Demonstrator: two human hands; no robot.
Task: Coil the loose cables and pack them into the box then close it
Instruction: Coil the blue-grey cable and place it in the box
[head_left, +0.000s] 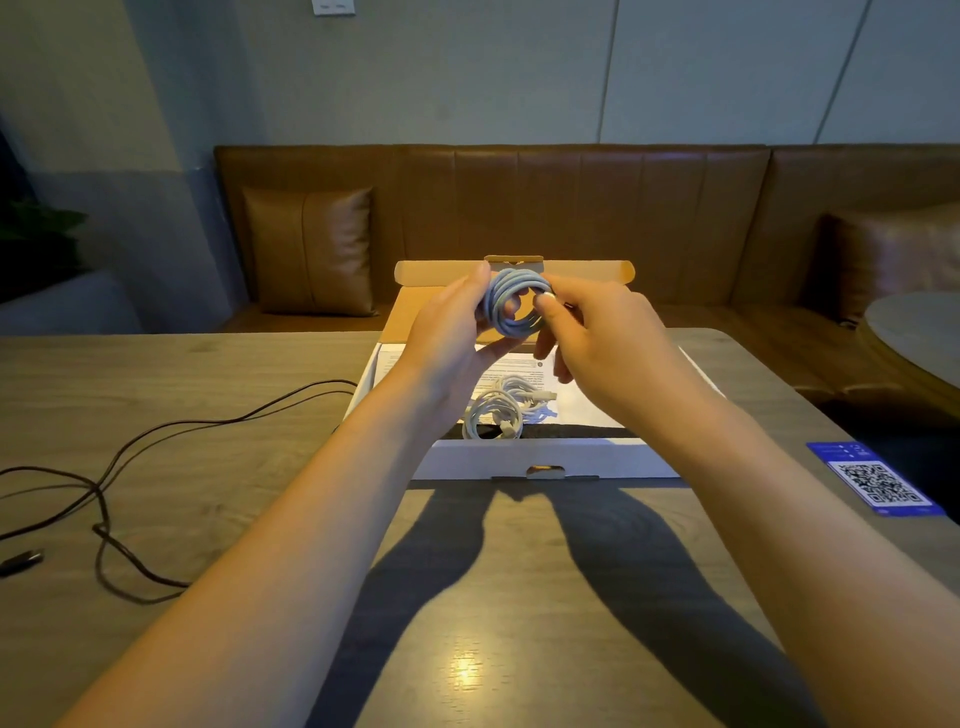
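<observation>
A brown leather bench (571, 218) with a cushion (311, 252) runs along the wall ahead of me, and in front of it the wooden surface (493, 597) stretches toward me, crossed by the shadows of my forearms. On it sits the white box (545, 457), its lid (415, 306) standing open at the far side; a printed sheet (587, 400) lies on its floor. A loose black cable (130, 452) sprawls over the surface well to the left of the box, its plug near the left edge. A blue QR card (878, 480) lies to the right. Inside the box, on the sheet, rest two coiled white cables (501, 410). My left hand (447, 332) curls round the left side of a pale blue coiled cable (511, 304), held up above the open box, while my right hand (597, 327) pinches its connector end between thumb and forefinger at the coil's right rim.
</observation>
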